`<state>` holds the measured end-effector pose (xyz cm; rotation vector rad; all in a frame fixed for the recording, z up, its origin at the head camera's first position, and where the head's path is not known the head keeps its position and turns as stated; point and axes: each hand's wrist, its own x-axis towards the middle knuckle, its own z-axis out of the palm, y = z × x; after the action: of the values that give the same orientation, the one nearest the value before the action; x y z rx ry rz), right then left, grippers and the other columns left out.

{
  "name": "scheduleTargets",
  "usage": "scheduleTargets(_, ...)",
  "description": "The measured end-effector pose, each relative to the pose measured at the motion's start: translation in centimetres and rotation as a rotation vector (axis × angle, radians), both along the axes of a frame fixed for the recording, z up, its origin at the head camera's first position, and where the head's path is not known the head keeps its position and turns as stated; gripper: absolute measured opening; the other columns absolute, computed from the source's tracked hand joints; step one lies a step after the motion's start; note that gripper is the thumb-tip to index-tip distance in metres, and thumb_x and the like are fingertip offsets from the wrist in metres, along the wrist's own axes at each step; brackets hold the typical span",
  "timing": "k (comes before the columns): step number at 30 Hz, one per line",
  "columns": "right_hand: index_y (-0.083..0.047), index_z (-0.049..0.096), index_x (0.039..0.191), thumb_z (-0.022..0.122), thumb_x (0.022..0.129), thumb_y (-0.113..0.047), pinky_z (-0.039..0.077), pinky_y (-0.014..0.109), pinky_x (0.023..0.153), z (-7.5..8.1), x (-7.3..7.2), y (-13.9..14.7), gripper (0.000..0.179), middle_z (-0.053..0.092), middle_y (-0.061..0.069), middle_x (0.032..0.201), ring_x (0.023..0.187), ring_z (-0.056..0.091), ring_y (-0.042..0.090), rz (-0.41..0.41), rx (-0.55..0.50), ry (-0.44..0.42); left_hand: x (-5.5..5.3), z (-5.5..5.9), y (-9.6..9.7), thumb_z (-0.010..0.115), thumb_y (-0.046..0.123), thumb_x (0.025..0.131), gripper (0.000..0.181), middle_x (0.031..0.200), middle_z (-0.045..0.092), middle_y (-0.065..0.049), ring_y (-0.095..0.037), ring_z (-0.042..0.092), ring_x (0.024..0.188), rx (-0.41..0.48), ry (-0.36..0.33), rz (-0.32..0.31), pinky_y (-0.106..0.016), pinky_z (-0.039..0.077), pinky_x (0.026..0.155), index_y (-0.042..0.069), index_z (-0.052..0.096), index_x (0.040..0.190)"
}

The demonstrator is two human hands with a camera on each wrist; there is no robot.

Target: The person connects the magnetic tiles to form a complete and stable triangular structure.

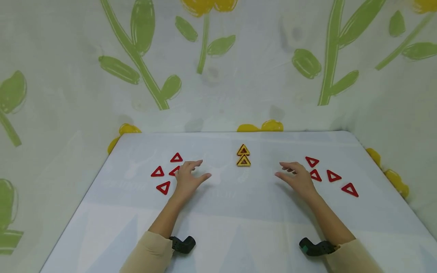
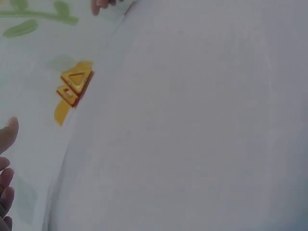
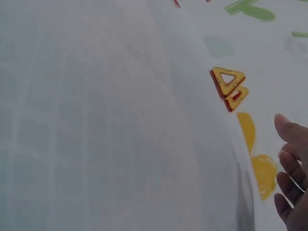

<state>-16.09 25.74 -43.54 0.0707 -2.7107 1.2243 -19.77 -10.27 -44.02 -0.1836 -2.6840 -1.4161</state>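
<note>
My left hand hovers over the left half of the table, thumb and fingers spread apart with nothing between them. Opposite it my right hand is held the same way, its fingers slightly bent and free of any object. Between and beyond the hands lie two yellow triangles, one behind the other and touching; red edges show beneath them in the right wrist view. Several red triangle frames lie beside the left hand, one partly hidden by it. More red triangles are scattered near the right hand, one partly covered.
The white table has a back edge against a pale wall cloth printed with green stems and yellow flowers. A black wrist device sits on the left wrist, and another black device on the right.
</note>
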Motion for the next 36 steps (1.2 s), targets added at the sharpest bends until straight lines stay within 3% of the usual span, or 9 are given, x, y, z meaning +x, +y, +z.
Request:
scheduleTargets(5,-0.001,0.058,0.126,0.07,0.086,-0.028,0.041,0.043,0.089,0.3,0.7,1.8,0.05,0.061,0.019,0.113,0.102,0.054,0.031,-0.022,0.032,0.017,0.7,0.9,-2.6,0.075,0.028,0.081,0.056,0.125,0.052,-0.006,-0.026,0.045,0.115,0.067,-0.047,0.026,-0.05,0.02,0.099,0.013,0.056,0.131)
scheduleTargets(8,-0.001,0.057,0.128,0.069,0.086,-0.031,0.039,0.044,0.088,0.5,1.2,2.9,0.053,0.06,0.02,0.115,0.104,0.051,0.031,-0.051,0.037,0.005,0.8,1.3,-4.1,0.074,0.027,0.081,0.057,0.128,0.05,-0.009,-0.028,0.041,0.12,0.05,-0.056,0.047,-0.053,0.019,0.1,0.013,0.055,0.132)
scheduleTargets(15,-0.002,0.057,0.129,0.069,0.086,-0.037,0.039,0.014,0.073,0.3,2.3,5.0,0.057,0.058,0.017,0.116,0.102,0.049,0.026,-0.146,0.076,0.002,0.2,0.6,-7.9,0.072,0.031,0.083,0.061,0.127,0.047,-0.016,-0.034,0.039,0.115,-0.166,-0.07,0.126,-0.054,0.016,0.093,0.009,0.051,0.136)
scheduleTargets(18,-0.001,0.057,0.128,0.069,0.085,-0.037,0.039,0.014,0.067,0.2,2.7,5.8,0.057,0.056,0.02,0.117,0.099,0.049,0.03,-0.186,0.106,0.003,0.0,0.1,-9.0,0.069,0.034,0.084,0.062,0.125,0.047,-0.019,-0.037,0.037,0.115,-0.251,-0.086,0.137,-0.056,0.016,0.092,0.007,0.049,0.137)
scheduleTargets(24,0.004,0.054,0.128,0.067,0.087,-0.038,0.04,0.029,0.067,0.2,3.2,7.0,0.061,0.051,0.025,0.119,0.095,0.046,0.033,-0.23,0.163,-0.043,0.0,-0.1,-9.3,0.068,0.036,0.084,0.062,0.125,0.045,-0.023,-0.042,0.034,0.118,-0.352,-0.12,0.125,-0.06,0.014,0.092,0.005,0.052,0.135)
scheduleTargets(30,0.011,0.052,0.127,0.066,0.088,-0.035,0.041,0.03,0.063,-0.5,3.4,7.9,0.062,0.049,0.028,0.112,0.089,0.047,0.032,-0.241,0.219,-0.081,-0.1,0.0,-8.6,0.068,0.035,0.084,0.056,0.123,0.047,-0.025,-0.044,0.038,0.114,-0.449,-0.098,0.088,-0.063,0.014,0.093,0.002,0.057,0.128)
scheduleTargets(36,0.01,0.054,0.125,0.064,0.09,-0.035,0.039,0.032,0.062,-1.1,3.0,8.2,0.058,0.049,0.028,0.107,0.089,0.045,0.033,-0.215,0.222,-0.091,-0.4,-0.4,-8.2,0.068,0.033,0.085,0.051,0.119,0.051,-0.023,-0.043,0.041,0.111,-0.47,-0.083,0.104,-0.062,0.015,0.093,0.004,0.06,0.125)
